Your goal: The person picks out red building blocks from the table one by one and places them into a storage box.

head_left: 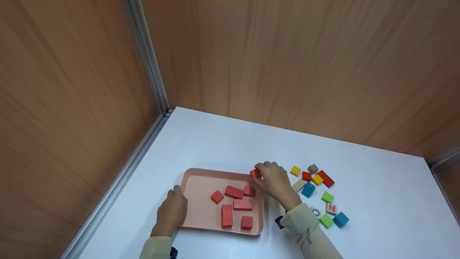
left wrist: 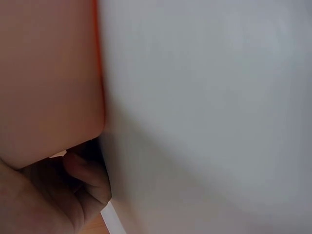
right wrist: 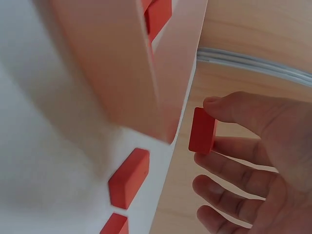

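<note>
Pale sleeves [head_left: 309, 233] are seen nearest the head camera, at 5 and 7 o'clock from the pink tray [head_left: 206, 212]. By the right hand [head_left: 276, 182], at the tray's 1 o'clock corner, a small red block [right wrist: 201, 130] is pinched between thumb and fingertips. It is kept apart from the tray wall, as is shown in the right wrist view, where the other fingers are slightly bent and spread. The block is flat-sided and plain, bright red on its oblong face and duller along its narrow side, with faintly softened corners.

By the left hand [head_left: 171, 208], the tray's end is met at 9 o'clock. Its fingers are bent, but whether the rim is pinched cannot be told. Six red pieces [head_left: 234, 192] are borne by the tray: three longer bars and three shorter blocks, most of them grouped towards 3 o'clock, and one short block turned askew near the middle.

At 3 o'clock from the tray, loose blocks are scattered on the white table [head_left: 373, 194]. Among them a red bar [head_left: 326, 179], a blue cube [head_left: 340, 219] and a letter block marked N [head_left: 331, 208] are seen. Behind the table, at 12 o'clock, a wood-grained panel [head_left: 287, 64] is set upright
</note>
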`<state>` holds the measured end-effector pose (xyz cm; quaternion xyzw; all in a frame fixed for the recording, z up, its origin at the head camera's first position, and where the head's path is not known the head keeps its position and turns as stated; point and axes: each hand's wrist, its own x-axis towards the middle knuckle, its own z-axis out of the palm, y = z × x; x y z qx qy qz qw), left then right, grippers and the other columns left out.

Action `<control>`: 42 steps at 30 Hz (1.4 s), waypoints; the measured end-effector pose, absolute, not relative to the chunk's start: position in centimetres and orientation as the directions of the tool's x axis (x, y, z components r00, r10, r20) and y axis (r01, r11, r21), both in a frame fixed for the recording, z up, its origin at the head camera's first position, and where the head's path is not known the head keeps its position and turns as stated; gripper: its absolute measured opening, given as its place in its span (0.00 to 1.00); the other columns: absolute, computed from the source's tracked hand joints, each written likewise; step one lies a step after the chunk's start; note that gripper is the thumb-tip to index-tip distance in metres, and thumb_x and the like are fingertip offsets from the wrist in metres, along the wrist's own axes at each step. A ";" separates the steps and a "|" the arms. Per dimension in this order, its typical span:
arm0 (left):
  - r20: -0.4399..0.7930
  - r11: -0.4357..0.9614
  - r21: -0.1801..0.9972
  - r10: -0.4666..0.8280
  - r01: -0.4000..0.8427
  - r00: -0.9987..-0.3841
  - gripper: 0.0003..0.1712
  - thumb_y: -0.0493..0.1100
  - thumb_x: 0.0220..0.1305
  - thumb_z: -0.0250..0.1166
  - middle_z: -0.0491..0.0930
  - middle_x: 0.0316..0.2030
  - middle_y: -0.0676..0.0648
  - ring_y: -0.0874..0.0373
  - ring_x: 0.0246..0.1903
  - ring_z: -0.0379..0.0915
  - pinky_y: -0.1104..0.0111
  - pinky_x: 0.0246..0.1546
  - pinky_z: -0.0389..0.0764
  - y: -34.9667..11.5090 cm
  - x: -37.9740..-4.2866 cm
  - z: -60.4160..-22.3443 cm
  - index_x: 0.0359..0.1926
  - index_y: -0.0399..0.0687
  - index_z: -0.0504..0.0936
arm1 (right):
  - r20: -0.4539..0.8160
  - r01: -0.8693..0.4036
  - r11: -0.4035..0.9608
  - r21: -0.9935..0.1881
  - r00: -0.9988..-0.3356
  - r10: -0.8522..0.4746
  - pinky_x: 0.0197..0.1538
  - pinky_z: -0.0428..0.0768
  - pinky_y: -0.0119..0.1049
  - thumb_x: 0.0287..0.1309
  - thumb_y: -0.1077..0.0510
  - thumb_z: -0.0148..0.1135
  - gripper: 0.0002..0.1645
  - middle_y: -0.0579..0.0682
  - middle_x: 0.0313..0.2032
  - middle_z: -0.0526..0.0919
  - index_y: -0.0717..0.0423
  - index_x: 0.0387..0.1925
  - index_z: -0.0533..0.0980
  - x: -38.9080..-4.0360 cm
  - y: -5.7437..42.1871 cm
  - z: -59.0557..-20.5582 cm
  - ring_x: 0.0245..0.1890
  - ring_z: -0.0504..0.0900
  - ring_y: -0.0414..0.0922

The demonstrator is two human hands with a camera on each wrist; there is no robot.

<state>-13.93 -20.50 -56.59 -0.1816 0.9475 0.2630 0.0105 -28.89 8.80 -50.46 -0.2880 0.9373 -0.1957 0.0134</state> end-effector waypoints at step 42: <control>-0.117 0.754 0.540 -0.372 -0.374 -0.921 0.13 0.37 0.76 0.50 0.70 0.35 0.43 0.55 0.25 0.70 0.63 0.23 0.73 -20.4 -13.7 -56.7 0.56 0.35 0.66 | -0.037 -0.729 0.609 -0.312 -0.631 -0.775 0.47 0.80 0.45 0.60 0.51 0.71 0.20 0.47 0.38 0.81 0.51 0.52 0.80 -26.8 -1.1 -52.4 0.37 0.77 0.46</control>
